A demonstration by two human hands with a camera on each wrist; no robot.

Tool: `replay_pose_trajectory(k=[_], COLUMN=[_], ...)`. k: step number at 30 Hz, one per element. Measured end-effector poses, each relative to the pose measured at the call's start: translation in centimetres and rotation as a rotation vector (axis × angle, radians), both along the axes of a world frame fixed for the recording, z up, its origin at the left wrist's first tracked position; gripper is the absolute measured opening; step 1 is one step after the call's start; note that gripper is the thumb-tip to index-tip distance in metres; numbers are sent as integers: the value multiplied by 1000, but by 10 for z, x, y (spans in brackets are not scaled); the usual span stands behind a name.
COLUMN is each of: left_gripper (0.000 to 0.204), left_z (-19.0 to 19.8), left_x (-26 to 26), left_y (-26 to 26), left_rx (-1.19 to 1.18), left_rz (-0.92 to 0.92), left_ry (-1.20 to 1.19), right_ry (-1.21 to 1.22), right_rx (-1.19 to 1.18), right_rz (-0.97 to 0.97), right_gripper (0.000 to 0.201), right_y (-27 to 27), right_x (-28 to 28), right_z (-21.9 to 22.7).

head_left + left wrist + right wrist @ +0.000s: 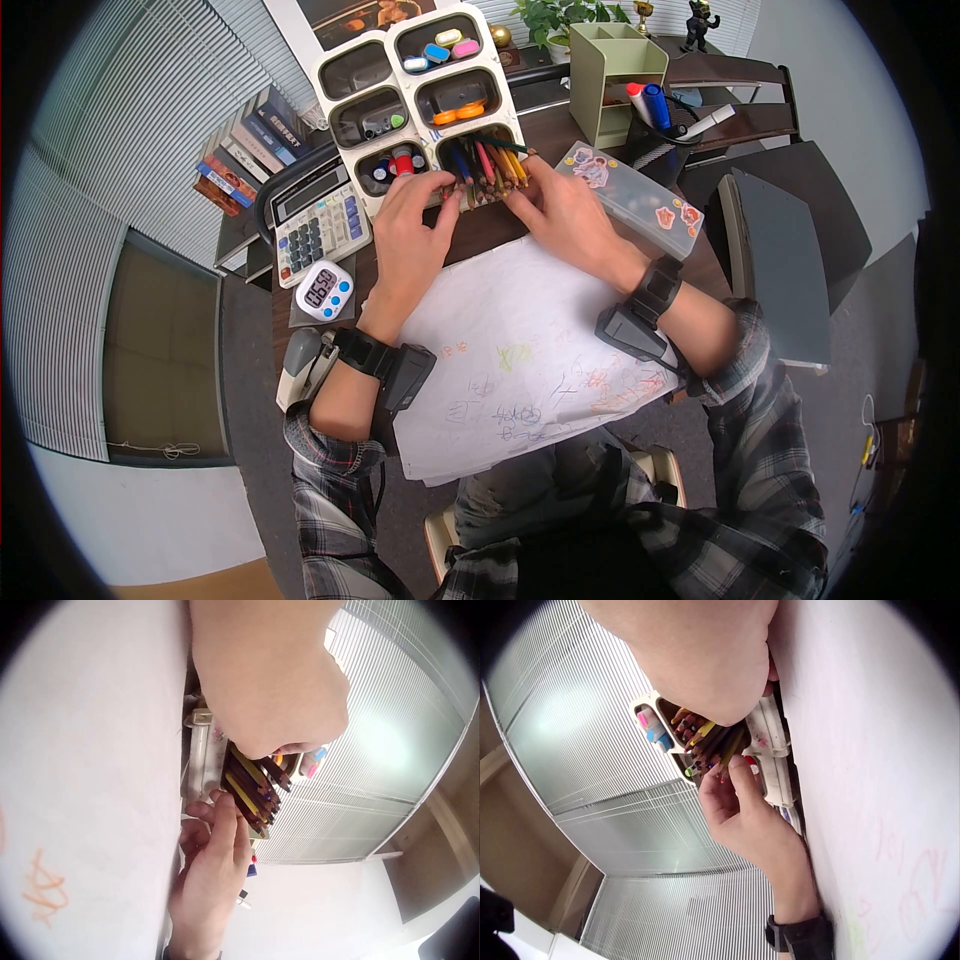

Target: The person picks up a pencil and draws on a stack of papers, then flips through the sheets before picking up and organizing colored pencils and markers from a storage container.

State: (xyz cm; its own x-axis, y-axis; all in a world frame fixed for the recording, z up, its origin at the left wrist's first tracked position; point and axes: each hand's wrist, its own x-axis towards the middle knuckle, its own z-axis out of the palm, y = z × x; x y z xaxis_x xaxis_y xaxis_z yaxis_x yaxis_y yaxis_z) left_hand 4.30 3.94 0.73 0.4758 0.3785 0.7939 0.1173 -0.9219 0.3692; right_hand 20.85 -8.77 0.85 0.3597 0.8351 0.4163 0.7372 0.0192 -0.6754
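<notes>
Coloured pencils (487,165) stand bunched, tips up, in the near right compartment of a white organizer (425,90). My left hand (410,230) is at their left side, thumb and fingertips pinching round a red-tipped pencil; the right wrist view shows this hand (754,825) close against the bunch (709,742). On the other side my right hand (578,225) has its fingers loosely bent, with fingertips touching the pencils and the compartment's edge. In the left wrist view the right hand (214,877) lies beside the pencils (251,787); its far fingers are partly hidden.
Marked white paper (510,370) covers the near desk. A calculator (320,225), timer (325,291) and stapler (305,365) are at left. At right lie a stickered clear case (640,200), a green holder (612,90) and markers (656,105). Other compartments hold erasers (437,53) and orange scissors-like handles (459,112).
</notes>
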Motion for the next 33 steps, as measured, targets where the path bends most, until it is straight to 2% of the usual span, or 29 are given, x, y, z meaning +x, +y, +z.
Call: replay_pose_trajectory(k=[20, 33], left_gripper=[24, 18], left_z=[-4, -2], left_x=[0, -2], left_y=[3, 2], left_rx=[-15, -20], left_rz=[26, 91], left_ry=[-10, 27], right_ry=[3, -3], right_rx=[-17, -27], right_rz=[9, 3], right_gripper=[27, 28], right_y=[0, -1], right_x=[0, -1], right_z=[1, 3])
